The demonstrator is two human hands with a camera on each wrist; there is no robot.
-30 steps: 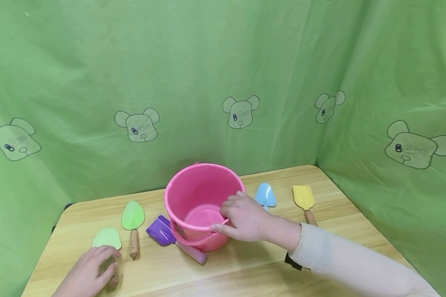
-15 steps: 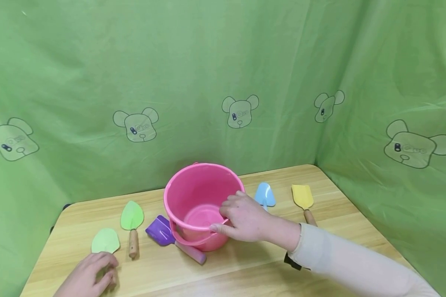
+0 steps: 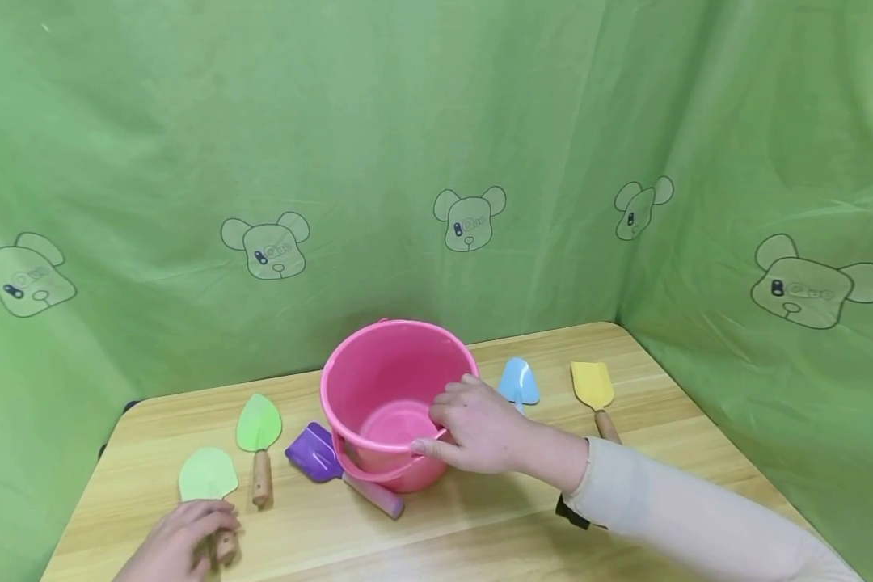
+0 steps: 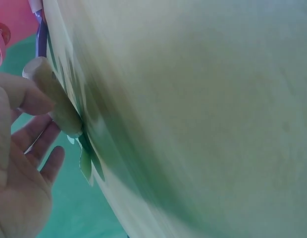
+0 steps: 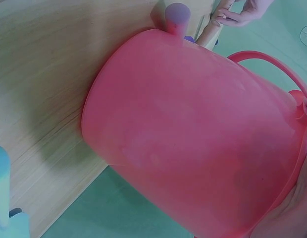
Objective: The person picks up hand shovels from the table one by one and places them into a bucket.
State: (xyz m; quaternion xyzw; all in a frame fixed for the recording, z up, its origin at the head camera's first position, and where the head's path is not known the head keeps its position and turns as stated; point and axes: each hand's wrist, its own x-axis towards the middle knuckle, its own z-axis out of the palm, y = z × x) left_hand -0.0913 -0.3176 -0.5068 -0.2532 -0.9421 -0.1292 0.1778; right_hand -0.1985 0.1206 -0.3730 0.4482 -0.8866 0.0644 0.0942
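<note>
A pink bucket [image 3: 400, 461] stands upright on the wooden table. My right hand [image 3: 476, 424] grips its near right rim, fingers over the edge and thumb outside. At the lower left, my left hand [image 3: 182, 537] lies over the wooden handle [image 3: 225, 547] of a pale green toy shovel [image 3: 207, 475], which rests on the table. In the left wrist view, the thumb overlaps a wooden handle [image 4: 54, 94] and the other fingers [image 4: 53, 163] spread loosely behind it. A green leaf-shaped trowel [image 3: 259, 423] and a purple shovel [image 3: 313, 453] lie between that hand and the bucket.
Right of the bucket lie a blue shovel [image 3: 518, 381], partly hidden by the right hand, and a yellow shovel [image 3: 592, 384] with a wooden handle. The purple shovel's handle [image 3: 373, 493] lies against the bucket. Green curtain [image 3: 378, 162] borders the table [image 3: 495, 541].
The left hand's fingers shift slightly over the pale green shovel, and more of its wooden handle now shows. The right hand and the bucket stay still.
</note>
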